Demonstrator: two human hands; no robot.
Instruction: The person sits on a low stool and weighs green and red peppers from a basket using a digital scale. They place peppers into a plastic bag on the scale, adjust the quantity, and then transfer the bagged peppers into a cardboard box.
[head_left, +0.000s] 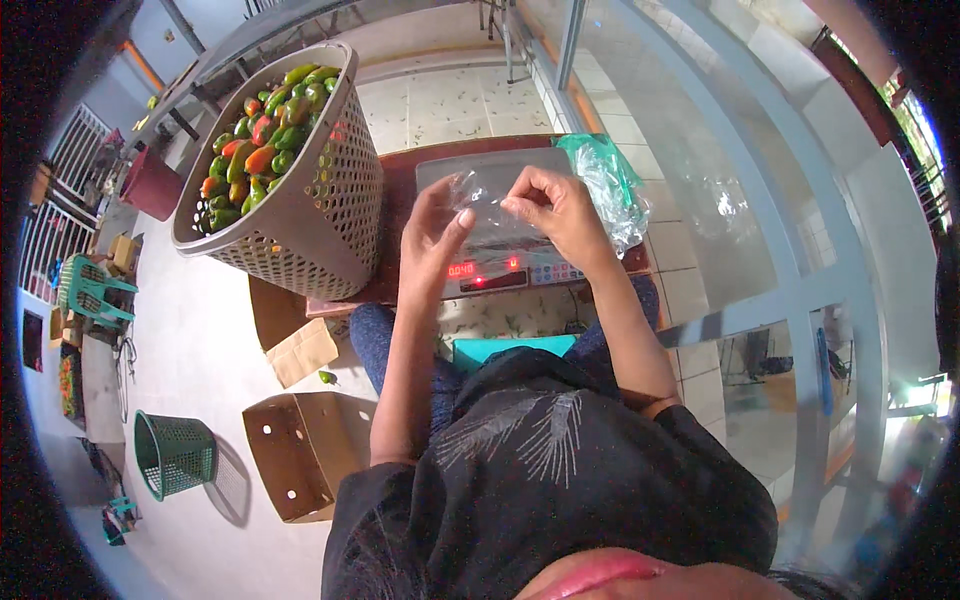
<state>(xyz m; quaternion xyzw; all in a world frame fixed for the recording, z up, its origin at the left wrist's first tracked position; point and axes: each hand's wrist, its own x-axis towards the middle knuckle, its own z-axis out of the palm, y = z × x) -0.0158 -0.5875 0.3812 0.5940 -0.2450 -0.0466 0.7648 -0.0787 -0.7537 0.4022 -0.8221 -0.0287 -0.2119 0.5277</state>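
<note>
Both of my hands are raised over a digital scale (490,165) with a grey platform and red lit figures. Between them stretches a thin clear plastic bag (482,192). The left hand (435,232) grips one side of it, thumb toward me. My right hand (562,212) pinches the other side between thumb and forefinger. To the left stands a tall beige perforated basket (335,195), tilted in view and heaped with green, orange and red peppers (265,145). Right of the scale lies a bundle of clear plastic bags (618,205) in green wrapping.
The scale rests on a low reddish-brown table (400,165). An open cardboard box (310,455), a loose pepper (328,377) and a green basket (175,455) are on the floor at left. Farther back are a dark red bucket (152,185) and green chair (92,290). A grey-framed glass partition (740,150) stands right.
</note>
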